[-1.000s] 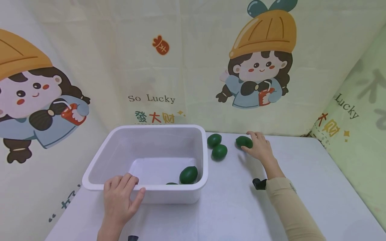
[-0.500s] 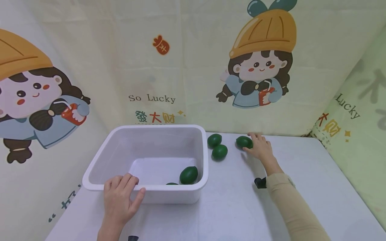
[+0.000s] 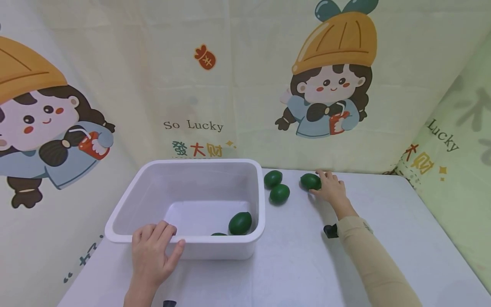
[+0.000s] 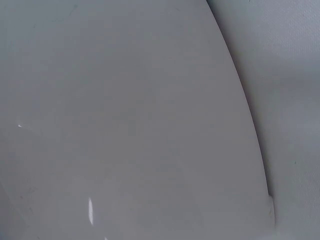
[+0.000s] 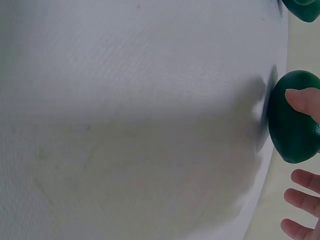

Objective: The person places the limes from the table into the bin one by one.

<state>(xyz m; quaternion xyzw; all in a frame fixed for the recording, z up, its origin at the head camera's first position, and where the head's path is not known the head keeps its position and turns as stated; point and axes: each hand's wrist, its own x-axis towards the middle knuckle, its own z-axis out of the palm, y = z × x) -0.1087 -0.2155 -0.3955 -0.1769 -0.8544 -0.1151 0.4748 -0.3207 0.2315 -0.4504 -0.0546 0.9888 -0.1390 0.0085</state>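
Observation:
My left hand [image 3: 151,253] grips the near rim of a white plastic tub [image 3: 215,239], fingers over the edge and thumb outside. In the left wrist view the pale tub wall [image 4: 150,100] fills most of the picture. My right hand [image 3: 332,189] pinches a dark green lime [image 3: 310,181] on the table's far side. The right wrist view shows the thumb pressed on that lime [image 5: 292,130], with several fingers held apart from it below. Two more limes, one behind [image 3: 272,179] and one in front [image 3: 279,194], lie between the tub and my right hand.
Inside the tub, a lime [image 3: 240,223] rests near the right wall, and another green piece [image 3: 219,234] is mostly hidden by the front rim. A patterned cloth [image 3: 245,94] hangs behind the white table [image 3: 291,264]. A black object [image 3: 330,231] shows at my right wrist.
My right wrist and sleeve have shifted slightly, while the right fingers stay at the same lime. The left hand, tub and other limes have not visibly moved.

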